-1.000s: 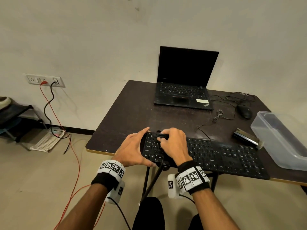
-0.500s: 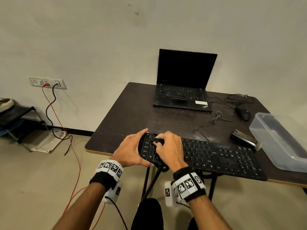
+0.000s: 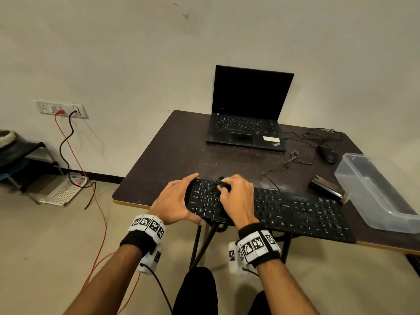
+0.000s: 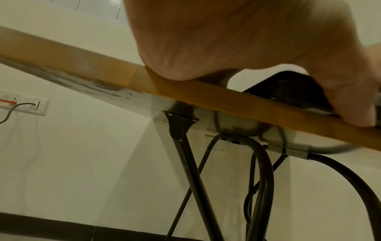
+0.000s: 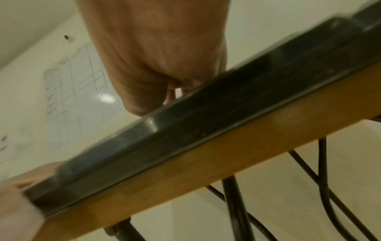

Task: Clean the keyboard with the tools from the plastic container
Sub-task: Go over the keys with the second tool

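We're mid-scrub: right hand [image 3: 236, 196] pinches a small dark tool, probably a brush [image 3: 220, 184], on the keyboard [image 3: 295, 210]; left hand [image 3: 175, 201] clasps its end. Next: work rightward.

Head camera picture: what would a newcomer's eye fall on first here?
Two hands at the near table edge: the left hand grips the left end of a black keyboard, while the right hand holds a small dark tool on its keys. Behind stands an open laptop, screen dark; a clear plastic container sits at the right.

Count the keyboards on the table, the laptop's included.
2: the black keyboard along the near edge, under both hands, and the laptop's built-in one at the far edge. None seems hidden.
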Available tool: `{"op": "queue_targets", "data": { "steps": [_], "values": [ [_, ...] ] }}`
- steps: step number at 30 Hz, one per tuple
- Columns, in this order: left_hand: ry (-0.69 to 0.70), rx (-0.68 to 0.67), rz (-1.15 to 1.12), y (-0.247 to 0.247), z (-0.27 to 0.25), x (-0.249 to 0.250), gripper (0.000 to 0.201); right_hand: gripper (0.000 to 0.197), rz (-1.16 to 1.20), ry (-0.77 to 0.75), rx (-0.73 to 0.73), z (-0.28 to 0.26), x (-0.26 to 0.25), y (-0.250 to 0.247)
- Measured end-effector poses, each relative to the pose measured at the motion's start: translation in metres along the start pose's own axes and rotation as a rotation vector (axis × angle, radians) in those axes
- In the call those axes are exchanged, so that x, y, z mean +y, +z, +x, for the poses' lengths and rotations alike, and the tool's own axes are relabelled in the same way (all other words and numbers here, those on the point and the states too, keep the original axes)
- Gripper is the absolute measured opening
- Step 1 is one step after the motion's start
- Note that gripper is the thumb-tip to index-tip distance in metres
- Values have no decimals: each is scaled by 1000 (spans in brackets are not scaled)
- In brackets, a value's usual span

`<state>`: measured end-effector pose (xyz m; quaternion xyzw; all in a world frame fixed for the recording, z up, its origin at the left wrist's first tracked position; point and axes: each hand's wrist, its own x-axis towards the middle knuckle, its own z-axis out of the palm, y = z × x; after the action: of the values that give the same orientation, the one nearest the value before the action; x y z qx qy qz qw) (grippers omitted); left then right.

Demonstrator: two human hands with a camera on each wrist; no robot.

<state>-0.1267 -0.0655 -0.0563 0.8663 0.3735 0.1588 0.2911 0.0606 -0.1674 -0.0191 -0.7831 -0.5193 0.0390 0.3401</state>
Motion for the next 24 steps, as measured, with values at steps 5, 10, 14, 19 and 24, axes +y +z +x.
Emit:
{"op": "queue_targets", "data": {
  "steps": [5, 10, 14, 19, 24],
  "values": [
    [-6, 13, 6, 3, 0, -1, 146, 12, 105, -107, -64, -24, -1, 11],
    [-11, 6, -2, 2, -1, 2, 145, 12, 85, -42, -15, -17, -1, 6],
    [-9, 17, 2, 1, -1, 3, 146, 13, 106, -134, -94, -36, 2, 5],
    [-13, 3, 10, 1, -2, 5, 144, 15, 70, -86, -30, -30, -1, 3],
    [-5, 16, 0, 1, -3, 7, 144, 16, 90, -126, -53, -46, 7, 6]
  ]
}}
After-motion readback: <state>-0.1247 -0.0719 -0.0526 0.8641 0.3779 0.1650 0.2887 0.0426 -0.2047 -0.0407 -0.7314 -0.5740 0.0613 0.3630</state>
